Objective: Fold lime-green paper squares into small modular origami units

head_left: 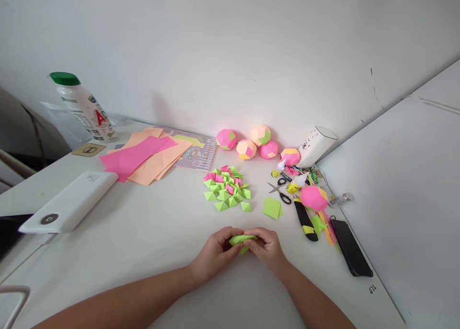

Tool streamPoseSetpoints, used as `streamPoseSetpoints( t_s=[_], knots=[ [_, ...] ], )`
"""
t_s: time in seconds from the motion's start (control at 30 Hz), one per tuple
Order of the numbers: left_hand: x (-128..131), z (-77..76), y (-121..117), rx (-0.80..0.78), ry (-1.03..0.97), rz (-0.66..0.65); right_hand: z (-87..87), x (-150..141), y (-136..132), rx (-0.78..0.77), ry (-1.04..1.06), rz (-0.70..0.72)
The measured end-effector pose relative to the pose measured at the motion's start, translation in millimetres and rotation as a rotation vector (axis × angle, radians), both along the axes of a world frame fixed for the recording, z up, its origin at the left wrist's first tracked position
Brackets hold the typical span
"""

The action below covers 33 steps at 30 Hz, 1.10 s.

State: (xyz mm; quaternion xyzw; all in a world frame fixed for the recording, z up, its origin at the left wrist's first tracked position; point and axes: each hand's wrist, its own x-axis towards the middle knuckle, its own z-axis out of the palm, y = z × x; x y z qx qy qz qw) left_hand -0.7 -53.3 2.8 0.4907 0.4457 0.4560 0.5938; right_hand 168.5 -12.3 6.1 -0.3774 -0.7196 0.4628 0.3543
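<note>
Between my two hands, low in the middle of the head view, is a folded piece of green paper [243, 240]. My left hand [219, 248] pinches its left side, and my right hand [266, 248] grips the right side with thumb and fingers. The fingers cover part of the folds. Just beyond lies a pile of small folded paper units [228, 189], mostly green with some pink. Flat green paper squares [272, 208] rest beyond my right hand, near black-handled scissors [281, 190].
Several pink and peach paper balls [246, 149] sit by the wall. At right are glue bottles [297, 182], a utility knife [304, 220], another paper ball [314, 198] and a black phone [350, 246]. Paper sheets [143, 154], a white power bank [72, 199] and a bottle [84, 106] stand left.
</note>
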Motion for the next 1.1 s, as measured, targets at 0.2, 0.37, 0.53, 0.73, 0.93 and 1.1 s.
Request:
streamPoseSetpoints(
  t_s=[0.2,0.37,0.53,0.73,0.93,1.1],
  knots=[
    [-1.1,2.7,-0.5,-0.043,-0.029,-0.028,-1.5,1.5,2.9,0.03,0.008,0.004],
    [-1.0,5.6,0.4,-0.04,-0.015,-0.032,1.2,0.7,3.9,0.151,-0.009,0.043],
    [-1.1,3.0,0.2,-0.052,-0.017,-0.032,1.1,0.2,2.3,0.19,-0.035,0.049],
    [-0.9,-0.9,0.4,-0.084,0.013,0.04,-0.4,1.3,2.9,0.139,-0.064,0.01],
    [-0.7,0.5,0.7,-0.083,0.027,0.061,-4.2,3.2,1.1,-0.041,-0.027,0.001],
    [-1.6,-0.2,-0.8,-0.07,0.022,0.059,-1.0,2.5,-1.0,-0.259,0.051,0.017]
  ],
)
